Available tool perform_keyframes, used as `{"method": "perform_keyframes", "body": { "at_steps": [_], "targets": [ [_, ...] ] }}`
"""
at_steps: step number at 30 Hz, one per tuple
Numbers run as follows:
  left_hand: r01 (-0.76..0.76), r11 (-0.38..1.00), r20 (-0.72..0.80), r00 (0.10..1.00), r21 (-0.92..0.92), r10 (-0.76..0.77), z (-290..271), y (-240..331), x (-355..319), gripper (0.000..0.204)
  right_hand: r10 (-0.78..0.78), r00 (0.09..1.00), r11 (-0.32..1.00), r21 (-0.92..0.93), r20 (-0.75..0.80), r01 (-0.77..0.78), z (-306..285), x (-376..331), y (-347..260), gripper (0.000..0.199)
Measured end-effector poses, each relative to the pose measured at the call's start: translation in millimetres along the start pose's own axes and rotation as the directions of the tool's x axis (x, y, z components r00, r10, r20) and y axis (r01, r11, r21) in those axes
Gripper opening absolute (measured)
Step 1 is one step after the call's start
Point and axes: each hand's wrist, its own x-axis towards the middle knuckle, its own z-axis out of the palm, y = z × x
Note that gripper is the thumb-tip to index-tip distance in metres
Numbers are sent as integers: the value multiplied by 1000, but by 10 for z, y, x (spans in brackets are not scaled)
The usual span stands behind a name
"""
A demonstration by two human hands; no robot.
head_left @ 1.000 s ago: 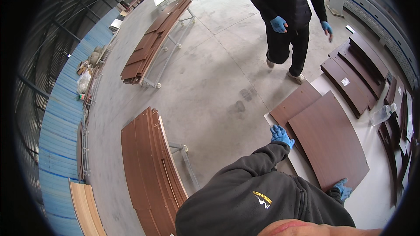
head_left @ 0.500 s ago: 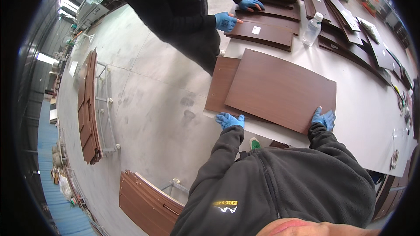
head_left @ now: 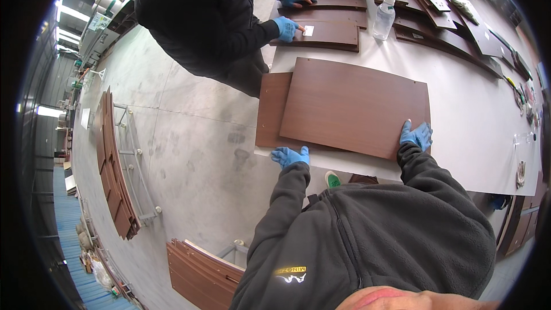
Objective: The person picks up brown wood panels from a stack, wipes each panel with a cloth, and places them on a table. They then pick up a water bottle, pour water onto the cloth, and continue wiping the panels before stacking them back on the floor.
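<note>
A large brown wood-grain panel [head_left: 356, 106] lies on top of a second brown panel [head_left: 272, 112], whose left part sticks out from under it. My right hand [head_left: 416, 135], in a blue glove, rests at the top panel's near right corner, thumb and fingers spread. My left hand [head_left: 291, 157], also blue-gloved, is at the table's near left edge, just below the lower panel's near edge. Its fingers are apart and hold nothing; whether they touch the panel, I cannot tell.
Across the white table [head_left: 465, 138] a co-worker's gloved hand [head_left: 287, 28] points at a label on a brown board [head_left: 330, 33]. A clear bottle [head_left: 384, 18] stands near stacked boards [head_left: 453, 43]. Racks with panels [head_left: 112, 166] stand on the floor to the left.
The whole view has shifted, so the table sits slightly further left and up. The co-worker's near hand has moved onto the board's label. My hands keep nearly the same place at the panels.
</note>
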Motion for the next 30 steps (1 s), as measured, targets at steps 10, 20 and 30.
{"method": "perform_keyframes", "body": {
  "at_steps": [10,20,30],
  "targets": [
    [-6,999,6,1000,-47,6,4,-7,11,114,-4,1000,1000,5,29,4,-62,2,-13,83],
    [4,999,22,1000,-45,-3,-3,-1,20,116,-6,1000,1000,4,-10,6,-20,12,-18,82],
    [-7,1000,19,1000,-14,7,57,-33,95,121,-5,1000,1000,9,6,5,-83,-6,-22,84]
  ]
}}
